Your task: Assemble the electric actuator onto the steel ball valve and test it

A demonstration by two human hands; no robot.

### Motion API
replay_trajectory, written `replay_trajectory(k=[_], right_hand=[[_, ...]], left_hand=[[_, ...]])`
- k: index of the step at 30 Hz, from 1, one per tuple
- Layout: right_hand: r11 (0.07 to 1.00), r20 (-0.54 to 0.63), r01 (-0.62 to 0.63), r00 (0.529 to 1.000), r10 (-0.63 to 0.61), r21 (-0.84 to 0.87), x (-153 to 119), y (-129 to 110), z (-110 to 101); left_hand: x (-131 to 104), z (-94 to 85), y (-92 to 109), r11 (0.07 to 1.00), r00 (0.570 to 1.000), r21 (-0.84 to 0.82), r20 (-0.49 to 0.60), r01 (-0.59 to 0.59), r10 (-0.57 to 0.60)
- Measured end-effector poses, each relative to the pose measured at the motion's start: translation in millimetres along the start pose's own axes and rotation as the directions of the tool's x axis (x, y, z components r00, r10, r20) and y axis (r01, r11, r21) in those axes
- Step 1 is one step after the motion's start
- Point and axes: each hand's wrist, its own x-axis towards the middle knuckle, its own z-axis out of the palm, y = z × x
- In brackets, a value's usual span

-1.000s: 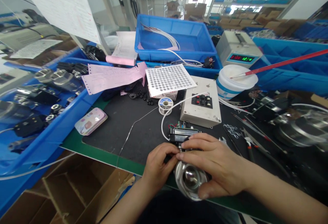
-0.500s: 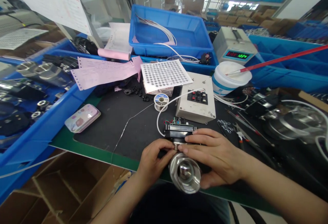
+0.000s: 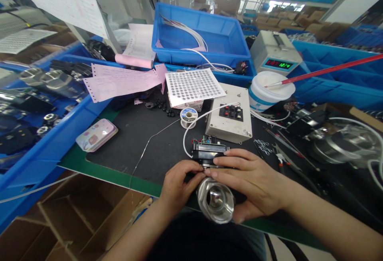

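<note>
A shiny metal valve body (image 3: pixel 216 201) is joined by a short neck to a black actuator (image 3: pixel 208 153) with an exposed circuit board on its far side. My right hand (image 3: pixel 254 183) wraps round the assembly from the right, fingers over the neck and black part, thumb by the valve. Thumb and index finger of my left hand (image 3: pixel 179 183) pinch at the neck from the left; whatever lies between the fingertips is too small to tell. A white cable (image 3: pixel 187 133) runs from the actuator to a beige box (image 3: pixel 229 113) with black and red terminals.
Behind stand a solder spool (image 3: pixel 188 117), a dotted label sheet (image 3: pixel 194 87), a blue bin (image 3: pixel 200 38), a white tub (image 3: pixel 271 91) and a power supply (image 3: pixel 275 53). Pliers (image 3: pixel 281 161) and metal clips lie right. At left are a patterned case (image 3: pixel 96 134) and a parts bin.
The view has shifted slightly. Both hands stay on the valve assembly, with the fingertips at the neck moved only a little.
</note>
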Motion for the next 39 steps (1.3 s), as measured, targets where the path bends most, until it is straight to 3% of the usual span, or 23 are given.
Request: replay_trajectory(k=[8,14,21,25,29,33,36,39], right_hand=[[0.997,0.038,0.050,0.998,-0.048,-0.056,13.9,-1.7,-1.9],[0.992,0.061,0.095,0.994,-0.090,-0.088,7.9,-2.6,-5.3],[0.998,0.007,-0.001,1.000,0.002,-0.064,8.9,-1.4,-7.3],[0.999,-0.034,-0.036,0.999,0.035,-0.013,10.2,-3.2,-6.1],[0.997,-0.060,-0.068,0.996,0.069,0.023,8.2,-4.1,-1.7],[0.997,-0.120,-0.063,0.991,0.067,0.036,7.0,-4.3,-2.3],[0.995,-0.152,-0.085,0.984,0.091,0.047,4.9,-3.4,-4.1],[0.984,-0.186,-0.161,0.967,0.174,0.083,-0.3,-2.8,-2.5]], left_hand=[[1.4,-2.3,4.2,0.999,0.999,0.034,0.026,0.041,-0.042],[1.5,-3.4,5.7,1.000,0.999,-0.007,-0.032,-0.019,0.019],[-2.2,-5.0,10.0,0.996,0.996,-0.032,-0.007,-0.085,0.085],[-0.1,-7.2,12.9,0.999,1.000,-0.043,0.009,-0.024,0.024],[3.8,-10.3,12.2,0.986,0.988,0.069,0.036,-0.154,0.152],[5.1,-16.0,13.1,0.955,0.968,0.176,0.123,-0.239,0.220],[10.8,-23.4,21.8,0.907,0.941,0.302,0.261,-0.293,0.217],[25.0,-31.4,36.9,0.822,0.857,0.415,0.490,-0.390,0.159]])
